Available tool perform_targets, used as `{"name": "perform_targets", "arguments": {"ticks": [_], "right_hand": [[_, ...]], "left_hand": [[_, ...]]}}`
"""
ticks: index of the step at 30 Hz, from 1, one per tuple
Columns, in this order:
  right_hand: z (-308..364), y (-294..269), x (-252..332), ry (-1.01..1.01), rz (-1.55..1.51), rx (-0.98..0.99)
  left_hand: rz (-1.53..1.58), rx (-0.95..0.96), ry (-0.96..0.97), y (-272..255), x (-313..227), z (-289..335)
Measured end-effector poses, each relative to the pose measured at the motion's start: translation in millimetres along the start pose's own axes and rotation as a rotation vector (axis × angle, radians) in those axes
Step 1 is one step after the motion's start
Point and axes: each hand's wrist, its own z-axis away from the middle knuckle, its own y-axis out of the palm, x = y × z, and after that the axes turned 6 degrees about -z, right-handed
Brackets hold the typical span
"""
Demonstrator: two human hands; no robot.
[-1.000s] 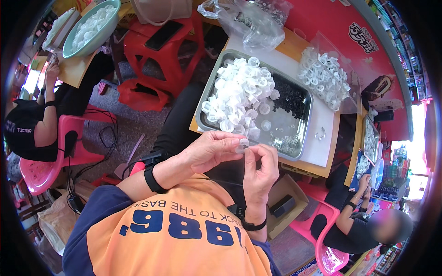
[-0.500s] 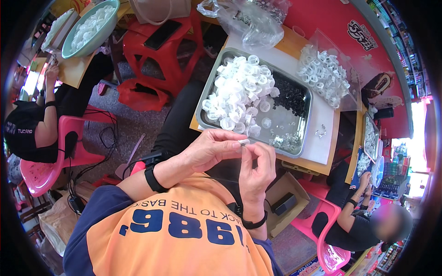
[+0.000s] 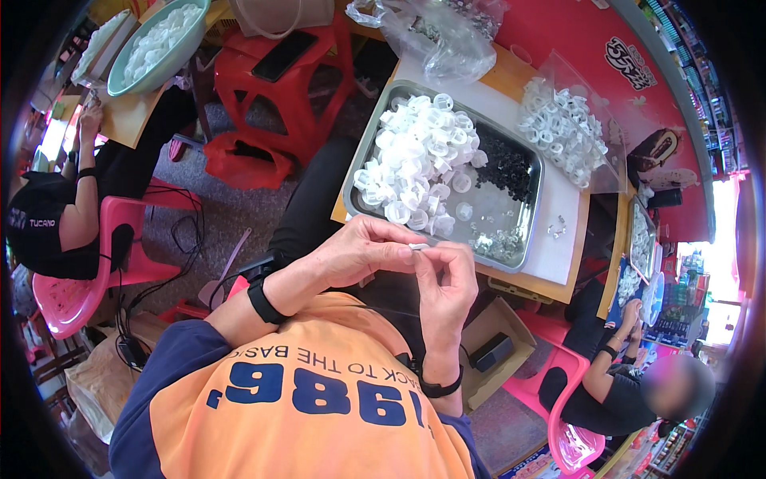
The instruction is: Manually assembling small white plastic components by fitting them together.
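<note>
Between the fingertips of both hands is a small white plastic part (image 3: 419, 247), mostly covered by the fingers. My left hand (image 3: 363, 254) pinches it from the left with thumb and forefinger. From the right, the thumb and fingers of my right hand (image 3: 447, 279) close on it too. Just beyond the hands lies a metal tray (image 3: 533, 231) with a heap of white plastic caps (image 3: 415, 160) on its left. Small black parts (image 3: 504, 166) are piled at its far right, and tiny clear pieces (image 3: 496, 246) sit near its front edge.
A bag of white ring-like parts (image 3: 562, 132) lies right of the tray, and clear plastic bags (image 3: 447, 40) lie behind it. A red stool (image 3: 279, 96) carrying a phone (image 3: 283, 56) stands at left. Co-workers sit at far left and right. An open cardboard box (image 3: 511, 335) is below the table.
Both hands stay together on the small white part, with only slight shifts of the fingers. The tray sits a touch farther right in the picture.
</note>
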Motion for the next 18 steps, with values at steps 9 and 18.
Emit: {"name": "perform_targets", "arguments": {"ticks": [9, 18], "right_hand": [[-3, -2, -10, 0.342, -0.404, -0.036], [-6, 4, -9, 0.165, -0.051, -0.080]], "left_hand": [[0.053, -0.086, -0.029, 9, -3, -2], [-0.649, -0.287, 0.312, 10, 5, 0]]}}
